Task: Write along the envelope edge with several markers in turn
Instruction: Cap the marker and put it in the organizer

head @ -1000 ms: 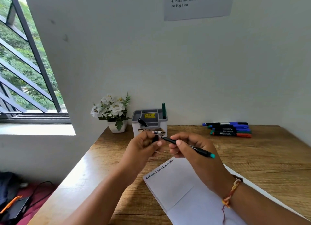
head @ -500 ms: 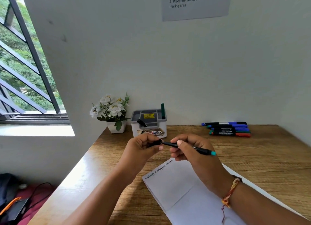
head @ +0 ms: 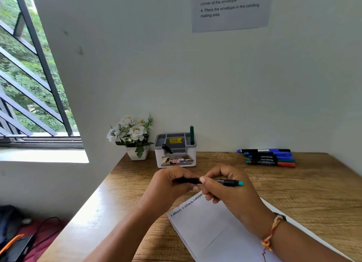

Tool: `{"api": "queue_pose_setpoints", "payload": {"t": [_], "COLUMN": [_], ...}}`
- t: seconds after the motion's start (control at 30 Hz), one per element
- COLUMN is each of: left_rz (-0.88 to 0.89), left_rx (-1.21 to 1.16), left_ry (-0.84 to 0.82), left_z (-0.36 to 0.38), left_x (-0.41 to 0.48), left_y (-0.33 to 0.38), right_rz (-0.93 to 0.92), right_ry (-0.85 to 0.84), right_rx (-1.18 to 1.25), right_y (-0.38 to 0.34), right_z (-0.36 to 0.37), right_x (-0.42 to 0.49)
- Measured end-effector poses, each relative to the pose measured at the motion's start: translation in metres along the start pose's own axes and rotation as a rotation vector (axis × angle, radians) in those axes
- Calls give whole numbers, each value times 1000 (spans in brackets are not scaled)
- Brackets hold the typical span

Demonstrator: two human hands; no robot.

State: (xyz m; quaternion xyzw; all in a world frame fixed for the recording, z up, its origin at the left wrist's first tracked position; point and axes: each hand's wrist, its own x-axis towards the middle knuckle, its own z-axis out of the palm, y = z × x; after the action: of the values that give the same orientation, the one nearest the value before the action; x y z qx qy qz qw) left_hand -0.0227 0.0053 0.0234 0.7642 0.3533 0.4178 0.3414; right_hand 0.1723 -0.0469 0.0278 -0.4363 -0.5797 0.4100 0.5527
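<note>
A white envelope lies on the wooden desk in front of me, with handwriting along its upper left edge. Above it I hold a black marker with a teal end, level and pointing left. My right hand grips its barrel. My left hand is closed on the black cap at the marker's tip end; the tip itself is hidden inside the cap and fingers. Several more markers lie in a row at the back right of the desk.
A grey and white organiser box with a green marker upright in it stands at the back by the wall. A small white pot of flowers sits left of it. The desk's left edge drops to the floor by a window.
The cap in my left hand was apart from the marker tip; the two hands have come together and the cap now sits over the tip.
</note>
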Motion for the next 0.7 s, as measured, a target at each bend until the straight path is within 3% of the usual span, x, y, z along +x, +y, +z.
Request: {"api": "queue_pose_setpoints", "payload": {"t": [0.4, 0.57, 0.7], "left_rz": [-28, -3, 97], "left_rx": [-54, -2, 71], "left_ry": [-37, 78, 191], "left_z": [3, 6, 1], "left_x": [0, 2, 4], "left_y": [9, 4, -3], "right_rz": [-33, -45, 139], "right_ry": [-89, -217, -362], "right_rx": [-6, -112, 69], "right_y": [-1, -4, -20], "right_z": [-6, -10, -13], "right_x": [0, 1, 2]}}
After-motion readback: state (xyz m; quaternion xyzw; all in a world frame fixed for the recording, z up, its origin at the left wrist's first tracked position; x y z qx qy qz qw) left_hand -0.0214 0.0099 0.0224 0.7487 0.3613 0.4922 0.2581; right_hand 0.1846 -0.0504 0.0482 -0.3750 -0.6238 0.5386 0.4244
